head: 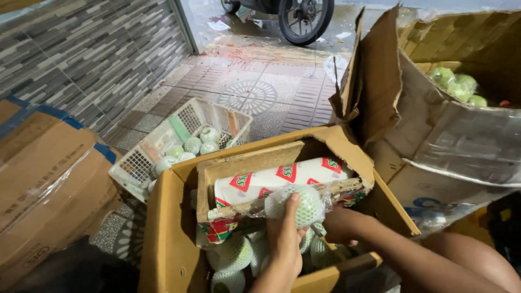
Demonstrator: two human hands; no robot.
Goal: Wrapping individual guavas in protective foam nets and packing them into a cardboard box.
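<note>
My left hand (285, 236) is raised over an open cardboard box (165, 217) and grips a green round fruit (298, 205) wrapped in a white foam net, with clear plastic film around it. My right hand (339, 225) is lower, just right of the fruit and inside the box; its fingers are curled, and what they hold is hidden. Under my hands lie several more net-wrapped fruits (233, 255). A white paper sheet with red and green marks (271, 179) lies across a cardboard insert at the back of the box.
A white plastic basket (135, 163) with several netted fruits (194, 145) sits on the tiled floor behind the box. A large torn cardboard box (434, 135) at the right holds green fruits (456, 84). A taped carton (43, 173) stands at the left. A motorbike wheel (304, 19) is at the far end.
</note>
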